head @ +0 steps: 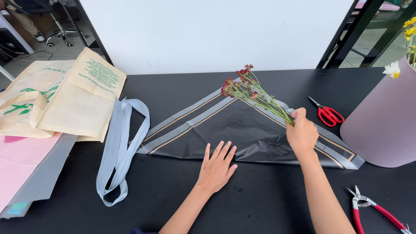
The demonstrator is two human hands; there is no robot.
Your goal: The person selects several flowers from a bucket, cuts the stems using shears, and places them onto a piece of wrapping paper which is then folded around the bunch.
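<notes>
A black wrapping sheet (pixel 234 130) with grey and tan borders lies folded into a triangle on the black table (pixel 260 199). My left hand (pixel 218 167) rests flat on its near edge, fingers spread. My right hand (pixel 301 132) grips the green stems of a bunch of small red flowers (pixel 247 89), whose heads lie over the sheet's top corner.
Red-handled scissors (pixel 328 114) lie right of the sheet. A mauve vase (pixel 383 123) with yellow and white flowers stands at the right edge. Red-handled pruners (pixel 375 212) sit at the near right. A pale blue ribbon (pixel 119 147), beige bags (pixel 65 97) and pink paper (pixel 21 164) lie left.
</notes>
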